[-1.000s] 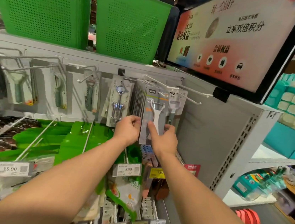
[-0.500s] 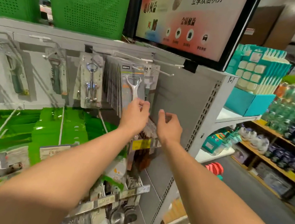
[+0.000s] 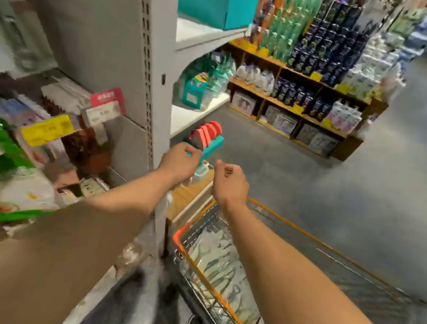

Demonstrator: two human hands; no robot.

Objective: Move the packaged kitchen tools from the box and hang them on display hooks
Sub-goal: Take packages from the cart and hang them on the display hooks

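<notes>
Both hands empty over the cart, beside the shelf end
The left hand point(image 3: 180, 161) and right hand point(image 3: 230, 184) hang mid-frame, just apart, fingers loosely curled and holding nothing. Below them, in the lower middle of the frame, the packaged tools point(image 3: 217, 267) lie in the orange-rimmed wire cart point(image 3: 176, 239), too blurred to tell apart. A grey shelf upright point(image 3: 150, 73) rises above the left hand

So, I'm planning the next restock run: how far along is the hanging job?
Done: the grey peeler pack held at the hook a second ago has left the hands. In hand: nothing; left hand and right hand hang loosely curled, turned towards the orange-rimmed wire cart. Left: blurred clear-wrapped packs lie in it, not yet hung.
</notes>
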